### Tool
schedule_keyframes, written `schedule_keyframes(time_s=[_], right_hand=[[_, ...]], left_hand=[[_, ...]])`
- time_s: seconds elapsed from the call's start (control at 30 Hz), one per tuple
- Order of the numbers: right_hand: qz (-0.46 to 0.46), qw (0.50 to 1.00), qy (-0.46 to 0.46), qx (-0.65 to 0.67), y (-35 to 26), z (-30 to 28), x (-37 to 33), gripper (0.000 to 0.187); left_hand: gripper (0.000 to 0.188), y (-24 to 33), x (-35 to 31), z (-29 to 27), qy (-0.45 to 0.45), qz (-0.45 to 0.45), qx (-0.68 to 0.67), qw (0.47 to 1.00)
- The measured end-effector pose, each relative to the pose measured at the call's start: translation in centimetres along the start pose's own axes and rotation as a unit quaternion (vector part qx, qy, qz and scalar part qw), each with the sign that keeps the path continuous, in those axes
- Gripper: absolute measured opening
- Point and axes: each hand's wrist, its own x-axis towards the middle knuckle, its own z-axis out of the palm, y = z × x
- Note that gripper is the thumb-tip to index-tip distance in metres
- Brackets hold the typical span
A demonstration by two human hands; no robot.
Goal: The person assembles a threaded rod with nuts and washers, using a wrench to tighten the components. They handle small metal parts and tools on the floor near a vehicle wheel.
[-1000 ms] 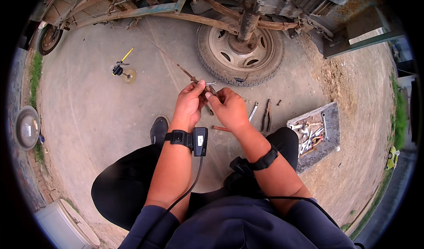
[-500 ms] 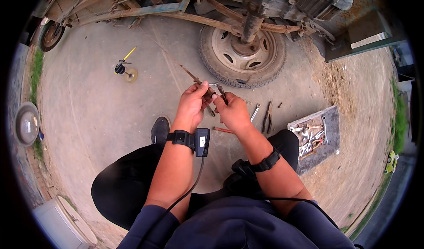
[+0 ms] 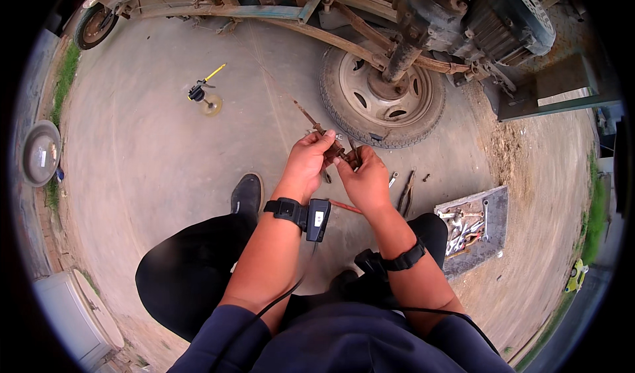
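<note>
Inside gray tray (image 3: 474,260), apparently wrenches (image 3: 486,214)

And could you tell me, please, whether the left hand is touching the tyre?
No, the left hand holds the rusty rod, apart from the tyre.

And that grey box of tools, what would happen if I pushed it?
The grey box is probably heavy for its size, since metal-looking tools fill much of it. Those tools would likely slide and rattle, because they lie loose in a jumble. It probably wouldn't roll: its edges look straight.
</note>
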Motion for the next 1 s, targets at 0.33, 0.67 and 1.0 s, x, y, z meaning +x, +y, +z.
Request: schedule_keyframes(time_s=[0.33, 0.67, 1.0], right_hand=[[-0.145, 0.986, 0.060, -0.055, 2.2, 0.4, 0.7, 0.035], [-0.019, 0.999, 0.015, 0.024, 2.5, 0.4, 0.7, 0.038], [0.039, 0.999, -0.024, 0.028, 2.3, 0.2, 0.8, 0.034]], left_hand=[[0.016, -0.4, 0.3, 0.0, 0.002, 0.000, 0.004, 1.000], [0.015, -0.4, 0.3, 0.2, 0.004, 0.000, -0.004, 1.000], [0.016, -0.5, 0.5, 0.2, 0.003, 0.002, -0.001, 1.000]])
